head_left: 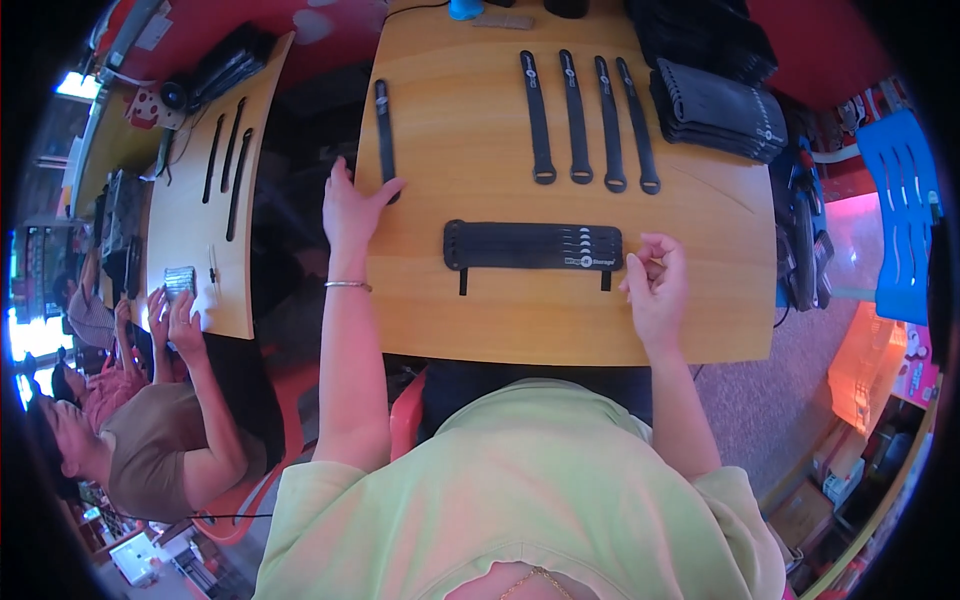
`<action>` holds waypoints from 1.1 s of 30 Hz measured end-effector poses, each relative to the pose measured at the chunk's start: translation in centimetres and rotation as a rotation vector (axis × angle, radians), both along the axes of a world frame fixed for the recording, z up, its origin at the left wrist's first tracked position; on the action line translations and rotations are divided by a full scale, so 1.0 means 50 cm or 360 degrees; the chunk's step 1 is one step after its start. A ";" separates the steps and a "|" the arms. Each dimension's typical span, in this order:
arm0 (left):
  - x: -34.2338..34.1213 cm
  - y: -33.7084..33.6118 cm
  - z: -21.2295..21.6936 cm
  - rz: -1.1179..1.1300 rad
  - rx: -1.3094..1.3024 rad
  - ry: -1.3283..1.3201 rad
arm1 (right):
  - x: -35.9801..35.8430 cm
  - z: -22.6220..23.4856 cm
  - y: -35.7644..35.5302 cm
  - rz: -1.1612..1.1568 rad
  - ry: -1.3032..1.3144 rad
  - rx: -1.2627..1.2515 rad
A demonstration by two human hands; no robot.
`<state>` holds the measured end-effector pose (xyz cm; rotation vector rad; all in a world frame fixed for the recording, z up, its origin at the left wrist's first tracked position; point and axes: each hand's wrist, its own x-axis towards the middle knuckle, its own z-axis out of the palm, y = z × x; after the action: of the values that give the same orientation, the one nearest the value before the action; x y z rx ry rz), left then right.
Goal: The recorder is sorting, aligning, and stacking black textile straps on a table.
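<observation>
Head view, looking down on my 2 bare hands at a wooden table [560,330]. My left hand [352,205] lies flat at the table's left edge, fingers spread and holding nothing. Its thumb and forefinger rest on the near end of a single black strap [382,125] that runs away from me along that edge; the flat press looks meant to pin the strap rather than lift it.

My right hand [655,280] hovers just beside the right end of a flat bundle of straps [535,245], which lies crosswise in the middle of the table. The fingers are curled loosely toward the palm, thumb against forefinger. I cannot tell whether anything small is pinched there; no strap is in its grasp. The bundle sits on a cross-strap whose 2 short tails stick out below its near edge, I judge so that it can be bound round the stack.

Beyond the bundle, 4 loose straps [590,120] lie side by side, loop ends toward me, apart from each other and within easy reach. Stacks of finished black bundles [715,105] sit at the far right corner. At a second table [195,250] on my left, another person's hands [172,315] work at a small object.
</observation>
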<state>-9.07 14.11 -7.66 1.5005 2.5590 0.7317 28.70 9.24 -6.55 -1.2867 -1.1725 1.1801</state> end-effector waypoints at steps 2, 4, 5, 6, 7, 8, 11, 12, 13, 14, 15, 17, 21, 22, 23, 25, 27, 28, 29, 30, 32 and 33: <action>-0.035 -0.027 -0.005 0.0002 0.0013 -0.0260 | -0.002 0.002 0.000 0.0014 0.0004 0.0010; -0.047 -0.052 -0.006 0.0000 0.0028 -0.0523 | -0.004 0.007 0.000 0.0026 0.0006 0.0021; -0.032 -0.060 0.005 0.0028 0.0127 -0.0356 | -0.001 0.005 -0.001 0.0029 -0.0005 0.0030; -0.023 -0.066 0.012 0.0056 0.0226 -0.0190 | 0.000 0.004 -0.001 0.0032 -0.0015 0.0040; -0.023 -0.070 0.013 0.0054 0.0231 -0.0190 | 0.000 0.004 -0.002 0.0030 -0.0015 0.0045; -0.022 -0.073 0.017 0.0065 0.0231 -0.0092 | -0.002 0.005 -0.001 0.0020 -0.0023 0.0062; 0.001 -0.086 0.048 0.0000 0.0410 -0.0051 | -0.001 0.004 0.000 0.0033 -0.0018 0.0094; 0.019 -0.091 0.063 -0.0075 0.0578 -0.0109 | 0.000 0.002 -0.001 0.0058 -0.0008 0.0099; 0.034 -0.095 0.071 -0.0084 0.0581 -0.0111 | 0.001 -0.002 -0.003 0.0050 -0.0008 0.0103; 0.052 -0.099 0.082 -0.0208 0.0709 -0.0340 | 0.002 -0.001 -0.004 0.0111 -0.0058 0.0132; 0.070 -0.107 0.090 -0.0325 0.0832 -0.0568 | 0.000 -0.004 -0.004 0.0181 -0.0106 0.0158; 0.125 -0.120 0.113 -0.0429 0.0856 -0.0616 | -0.014 0.028 -0.008 0.0242 0.0024 0.0079; 0.224 -0.159 0.154 -0.0746 0.0757 -0.0619 | -0.034 0.072 -0.001 0.0391 0.0709 -0.0179; 0.237 -0.167 0.155 -0.0860 0.0632 -0.0684 | -0.033 0.075 0.006 0.0398 0.0710 -0.0182; 0.245 -0.174 0.155 -0.0974 0.0505 -0.0750 | -0.030 0.078 0.012 0.0455 0.0863 -0.0199; 0.254 -0.184 0.142 -0.0965 0.0468 -0.0928 | -0.014 0.062 0.017 0.0515 0.1015 -0.0221; 0.256 -0.193 0.130 -0.0958 0.0342 -0.1250 | 0.015 0.016 0.014 0.0528 0.1099 -0.0150; 0.254 -0.200 0.125 -0.0954 0.0338 -0.1252 | 0.021 0.015 0.010 0.0528 0.1099 -0.0155; 0.250 -0.208 0.119 -0.0848 0.0250 -0.1434 | 0.026 0.016 0.005 0.0494 0.1114 -0.0125; 0.248 -0.214 0.112 -0.0739 0.0160 -0.1615 | 0.029 0.019 -0.001 0.0458 0.1128 -0.0095; 0.245 -0.222 0.103 -0.0702 0.0115 -0.1726 | 0.034 0.031 -0.011 0.0398 0.0935 -0.0161; 0.243 -0.224 0.098 -0.0667 0.0073 -0.1832 | 0.036 0.034 -0.016 0.0338 0.0744 -0.0219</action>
<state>3.09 2.91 -2.75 1.0474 1.3392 1.1258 30.48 8.44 -4.84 -0.9246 -0.9053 1.6368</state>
